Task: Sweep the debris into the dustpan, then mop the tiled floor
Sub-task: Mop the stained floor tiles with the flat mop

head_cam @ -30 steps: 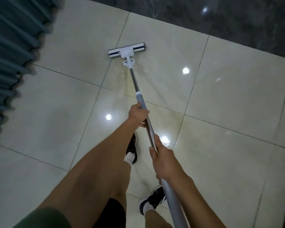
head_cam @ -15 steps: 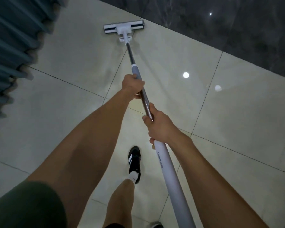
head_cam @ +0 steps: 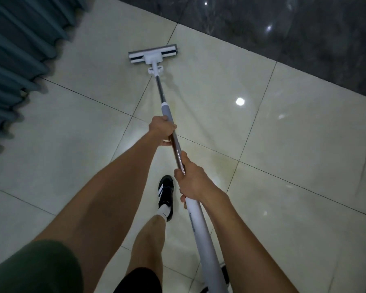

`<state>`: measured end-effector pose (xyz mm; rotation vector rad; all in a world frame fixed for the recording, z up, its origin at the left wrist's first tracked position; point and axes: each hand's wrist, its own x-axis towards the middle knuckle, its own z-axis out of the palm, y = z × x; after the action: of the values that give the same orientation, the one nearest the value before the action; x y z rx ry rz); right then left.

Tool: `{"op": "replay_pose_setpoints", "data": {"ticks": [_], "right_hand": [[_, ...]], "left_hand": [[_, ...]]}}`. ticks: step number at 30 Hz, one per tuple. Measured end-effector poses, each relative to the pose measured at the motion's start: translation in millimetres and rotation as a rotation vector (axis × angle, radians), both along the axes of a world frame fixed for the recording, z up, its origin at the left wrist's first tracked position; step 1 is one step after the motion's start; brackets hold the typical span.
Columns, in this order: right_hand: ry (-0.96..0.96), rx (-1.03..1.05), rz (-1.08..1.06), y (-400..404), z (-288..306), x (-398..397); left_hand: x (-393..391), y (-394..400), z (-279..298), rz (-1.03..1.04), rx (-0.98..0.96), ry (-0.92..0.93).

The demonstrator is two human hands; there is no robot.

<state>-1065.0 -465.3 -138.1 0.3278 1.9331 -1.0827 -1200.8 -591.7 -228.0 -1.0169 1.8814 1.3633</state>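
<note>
Cream tiled floor [head_cam: 304,144] lies under the mop [head_cam: 153,56], far ahead, while the left hand [head_cam: 162,129] and right hand [head_cam: 191,182], fingers curled tight round its pole, sit spaced for leverage, 2 grips steering.

So you're working with one mop [head_cam: 153,56], and you're using two hands on it, your left hand [head_cam: 162,129] and right hand [head_cam: 193,182]. I'm counting one black shoe [head_cam: 165,193] fully showing, one white sock [head_cam: 164,212], one teal curtain [head_cam: 19,49], and one dark marble strip [head_cam: 283,34] along the tiles.
</note>
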Motion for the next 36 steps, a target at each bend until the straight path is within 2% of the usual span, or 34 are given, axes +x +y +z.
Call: {"op": "replay_pose_setpoints", "data": {"ticks": [10,18,21,28,36], "right_hand": [[-0.041,0.047,0.147,119,33,196],[-0.073,0.065,0.167,187,64,300],[-0.050,0.075,0.176,188,70,311],[-0.009,0.082,0.043,150,61,295],[-0.054,0.053,0.001,93,49,225]], "left_hand": [[222,99,14,0.086,0.047,-0.001],[335,166,30,0.109,0.034,-0.050],[345,172,33,0.125,0.004,-0.063],[319,147,31,0.184,-0.061,-0.005],[247,84,17,0.167,-0.040,0.028]]}}
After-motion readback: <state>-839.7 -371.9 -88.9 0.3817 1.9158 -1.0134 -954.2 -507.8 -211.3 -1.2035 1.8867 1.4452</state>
